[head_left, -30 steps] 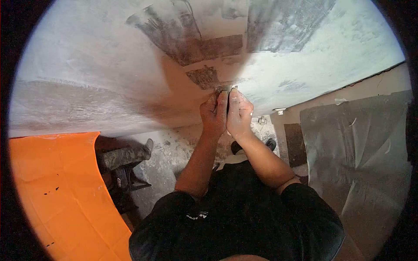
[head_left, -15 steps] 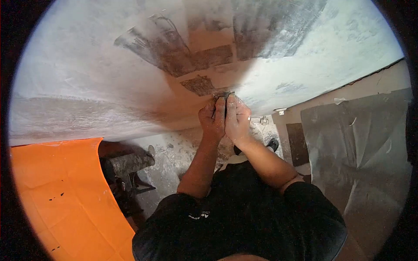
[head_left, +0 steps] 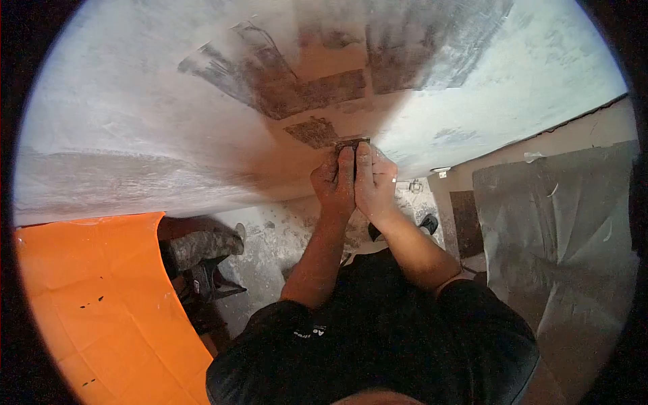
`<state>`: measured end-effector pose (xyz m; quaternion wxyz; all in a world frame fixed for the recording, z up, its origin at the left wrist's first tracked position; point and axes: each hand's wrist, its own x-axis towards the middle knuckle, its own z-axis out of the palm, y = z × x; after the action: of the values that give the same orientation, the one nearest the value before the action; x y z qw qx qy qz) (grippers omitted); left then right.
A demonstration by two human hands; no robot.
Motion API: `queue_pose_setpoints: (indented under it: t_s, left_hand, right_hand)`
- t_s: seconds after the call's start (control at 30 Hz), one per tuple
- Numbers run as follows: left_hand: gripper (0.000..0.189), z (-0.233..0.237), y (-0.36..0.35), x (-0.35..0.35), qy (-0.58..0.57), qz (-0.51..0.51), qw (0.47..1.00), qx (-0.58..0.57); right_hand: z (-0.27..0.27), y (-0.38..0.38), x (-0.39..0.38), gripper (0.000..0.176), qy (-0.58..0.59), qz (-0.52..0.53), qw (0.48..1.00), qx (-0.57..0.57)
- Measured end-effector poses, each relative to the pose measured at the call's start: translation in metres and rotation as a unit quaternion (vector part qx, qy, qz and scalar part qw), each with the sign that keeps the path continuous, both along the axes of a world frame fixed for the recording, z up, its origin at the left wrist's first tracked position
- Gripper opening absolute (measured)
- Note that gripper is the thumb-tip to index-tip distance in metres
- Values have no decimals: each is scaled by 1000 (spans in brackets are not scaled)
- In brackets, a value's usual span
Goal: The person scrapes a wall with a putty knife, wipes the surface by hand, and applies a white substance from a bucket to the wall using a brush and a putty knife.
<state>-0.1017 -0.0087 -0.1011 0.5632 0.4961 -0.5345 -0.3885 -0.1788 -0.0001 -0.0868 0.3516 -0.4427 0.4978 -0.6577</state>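
Observation:
Both hands meet side by side against the whitish wall [head_left: 162,121], thumbs pressed upward on a small flat scraper [head_left: 353,142]. My left hand [head_left: 333,179] has its fingers curled and closed on the scraper's left part. On its right part, my right hand [head_left: 375,179] is closed too. Only a thin dark edge of the scraper shows above the fingertips, touching the wall; the rest is hidden. Just above and left of it lies a rough dark patch [head_left: 311,132]. Larger grey scraped areas [head_left: 425,50] spread higher up the wall. Dust coats the hands.
An orange sheet [head_left: 101,290] hangs at the left, with dark equipment [head_left: 206,260] behind its edge. A grey sheet [head_left: 520,223] covers the right side. Below the arms is a dusty, spattered floor [head_left: 270,233]. A small white fitting [head_left: 441,170] sits near the wall's lower right edge.
The whole view has shifted slightly. Both hands, still closed on the scraper, have edged a little up and to the right, keeping against the wall.

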Motion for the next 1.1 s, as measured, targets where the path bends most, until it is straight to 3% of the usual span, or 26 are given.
queue_pose_setpoints:
  t_s: [0.37, 0.47, 0.53, 0.63, 0.77, 0.83, 0.93, 1.03, 1.1]
  left_hand:
    - [30, -6, 3, 0, -46, 0, 999, -27]
    - [31, -9, 3, -3, 28, 21, 998, -44]
    - [29, -15, 1, 5, -52, 3, 998, -25]
    - [29, -16, 0, 0, 7, 24, 999, -26]
    - [29, -6, 6, 0, -42, 31, 998, 26]
    - [29, -6, 4, -4, -17, 31, 999, -26]
    - [20, -1, 3, 1, -17, 25, 1000, 3]
    - [20, -4, 1, -4, 21, 42, 999, -18]
    - [20, -5, 1, 2, -13, 37, 999, -11]
  right_hand:
    - [-10, 8, -4, 34, 4, 49, 999, 24]
    - [-18, 6, -2, 35, -9, 49, 999, 17]
    - [-23, 3, -3, 35, 27, 41, 999, -8]
    - [-11, 3, -1, 34, -14, 44, 999, 6]
    - [-19, 3, -1, 34, -10, 50, 999, 13]
    - [-20, 2, -3, 33, -17, 59, 998, 11]
    - [-10, 3, 0, 32, -43, 62, 997, 1]
    - [-14, 1, -2, 32, -15, 59, 998, 1]
    - [-11, 1, -1, 32, -25, 60, 998, 7]
